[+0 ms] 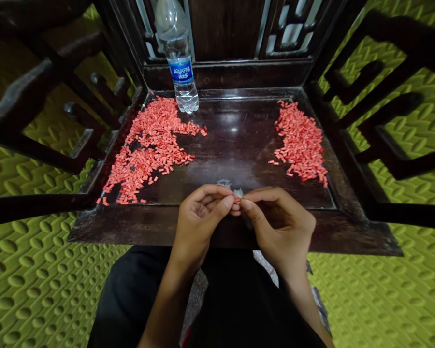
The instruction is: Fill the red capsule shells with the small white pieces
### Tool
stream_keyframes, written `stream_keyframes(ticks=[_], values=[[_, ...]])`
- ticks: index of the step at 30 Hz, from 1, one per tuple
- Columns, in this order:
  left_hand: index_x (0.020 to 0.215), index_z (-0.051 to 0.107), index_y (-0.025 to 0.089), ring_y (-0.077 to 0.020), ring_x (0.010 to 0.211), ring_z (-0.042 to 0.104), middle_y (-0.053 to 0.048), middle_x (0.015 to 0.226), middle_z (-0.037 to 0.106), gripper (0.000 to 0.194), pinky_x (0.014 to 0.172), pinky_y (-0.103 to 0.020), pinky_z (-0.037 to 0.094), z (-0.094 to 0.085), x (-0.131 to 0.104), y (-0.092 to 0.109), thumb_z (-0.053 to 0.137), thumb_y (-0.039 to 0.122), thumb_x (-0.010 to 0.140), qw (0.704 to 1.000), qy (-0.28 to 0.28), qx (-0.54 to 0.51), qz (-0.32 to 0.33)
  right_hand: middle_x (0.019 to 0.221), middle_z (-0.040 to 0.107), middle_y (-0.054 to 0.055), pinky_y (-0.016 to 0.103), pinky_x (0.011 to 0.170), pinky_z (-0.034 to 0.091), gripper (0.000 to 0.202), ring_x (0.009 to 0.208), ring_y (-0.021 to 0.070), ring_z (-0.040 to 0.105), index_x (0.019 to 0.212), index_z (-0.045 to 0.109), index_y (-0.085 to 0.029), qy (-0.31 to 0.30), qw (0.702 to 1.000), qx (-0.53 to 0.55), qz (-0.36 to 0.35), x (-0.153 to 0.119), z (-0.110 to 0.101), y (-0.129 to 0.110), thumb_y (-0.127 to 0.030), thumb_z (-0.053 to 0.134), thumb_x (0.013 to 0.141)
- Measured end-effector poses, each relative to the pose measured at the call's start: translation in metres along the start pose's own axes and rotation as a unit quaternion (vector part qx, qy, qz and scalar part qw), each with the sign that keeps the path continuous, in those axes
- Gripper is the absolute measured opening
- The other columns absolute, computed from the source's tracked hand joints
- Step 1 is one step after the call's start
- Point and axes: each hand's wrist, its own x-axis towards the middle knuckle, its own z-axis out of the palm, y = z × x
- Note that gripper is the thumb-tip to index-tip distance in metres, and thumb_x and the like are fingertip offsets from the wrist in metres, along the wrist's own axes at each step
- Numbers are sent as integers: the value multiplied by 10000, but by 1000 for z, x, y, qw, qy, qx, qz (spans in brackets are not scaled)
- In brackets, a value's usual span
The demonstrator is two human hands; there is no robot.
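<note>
Close together over the front edge of the dark wooden seat, both hands are pinched at the fingertips. My left hand (206, 212) grips a small red cylinder (237, 199) between thumb and index finger. At its other end, the thumb and index finger of my right hand (275, 217) close on the same piece. A wisp of clear, crinkled plastic film (238, 193) shows just above it, between the fingertips; which hand holds the film I cannot tell. Just beyond the fingers lies another clear crumpled scrap (224, 183) on the wood.
A large pile of red cylinders (155, 140) spreads over the left of the seat (235, 150), with a smaller pile (300, 140) on the right. Behind the left pile stands an Aquafina water bottle (181, 67). Carved armrests (384, 111) and a backrest (224, 29) enclose the seat.
</note>
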Motion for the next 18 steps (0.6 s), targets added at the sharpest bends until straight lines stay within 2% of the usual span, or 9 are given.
stream_keyframes(ticks=[10, 18], values=[[939, 816, 196, -72, 789, 769, 17, 892, 802, 74, 806, -145, 617, -2, 1, -4, 874, 172, 899, 1000, -11, 23, 17, 856, 778, -52, 211, 742, 570, 150, 782, 90, 726, 912, 771, -231, -17, 1000, -3, 0, 3, -1, -1, -96, 747, 971], [915, 815, 185, -71, 783, 766, 7, 876, 808, 88, 810, -143, 613, -2, 0, 1, 885, 147, 878, 1000, -18, -5, -8, 862, 783, -38, 211, 740, 577, 161, 796, 98, 730, 918, 785, -226, -19, 1000, 22, -4, 5, -1, 0, -75, 751, 960]])
